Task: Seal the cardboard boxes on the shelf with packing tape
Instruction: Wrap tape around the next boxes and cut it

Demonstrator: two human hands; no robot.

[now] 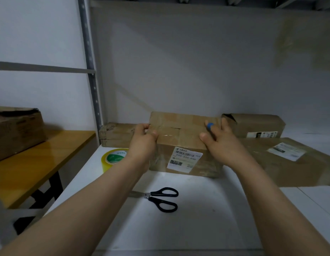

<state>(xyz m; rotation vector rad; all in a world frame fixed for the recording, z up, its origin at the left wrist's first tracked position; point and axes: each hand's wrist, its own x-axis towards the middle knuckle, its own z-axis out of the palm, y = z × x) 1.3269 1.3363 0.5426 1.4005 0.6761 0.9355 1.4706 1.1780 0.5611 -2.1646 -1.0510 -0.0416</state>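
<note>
1. Location: the brown rectangular cardboard box with a white shipping label (179,143) stands in the middle of the white shelf board (197,215), near the back wall.
2. Left hand (142,141): fingers curled over the box's top left edge, grasping it. Right hand (221,143): fingers extended, resting on the top right, grasping nothing.
3. Risk: the top seam shows a dark gap. Uneven pressure would likely let the flaps lift and the tape wrinkle.
4. Risk: the yellowish tape roll with a green-and-white label (114,157) sits near the shelf's left edge. A forearm nudge could knock it off.
5. Count: four cardboard boxes on the shelf, a fifth on the wooden side table (31,163), one tape roll, and one pair of black-handled scissors (161,199).
</note>
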